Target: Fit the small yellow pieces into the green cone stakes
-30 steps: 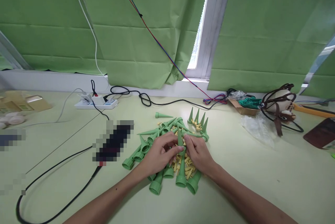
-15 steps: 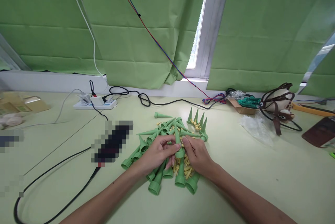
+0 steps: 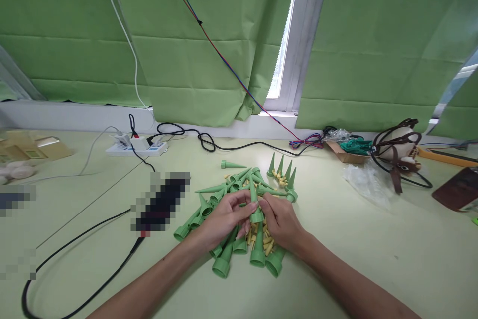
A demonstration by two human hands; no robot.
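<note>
My left hand (image 3: pixel 233 213) is closed round a green plastic cone spike (image 3: pixel 256 214), thumb on its side, with the wide collar end towards me and the point away. My right hand (image 3: pixel 281 215) is pinched, its fingertips against the right side of that spike; whatever lies in the pinch is hidden. Beneath both hands spreads a pile of similar green cone spikes (image 3: pixel 222 263), many with their hollow ends facing me. Small yellow plastic pieces (image 3: pixel 268 244) lie among them, partly covered by my right hand.
Several green cones (image 3: pixel 281 165) stand upright behind the pile beside more yellow pieces. One loose cone (image 3: pixel 232 164) lies at the back. Left are a blurred dark device (image 3: pixel 162 204) with a black cable and a power strip (image 3: pixel 160 149). A clear plastic bag (image 3: pixel 368 182) lies right.
My right fingertips have closed in against the side of the held spike, where a small gap showed before. The left hand keeps its hold; the view has shifted very slightly.
</note>
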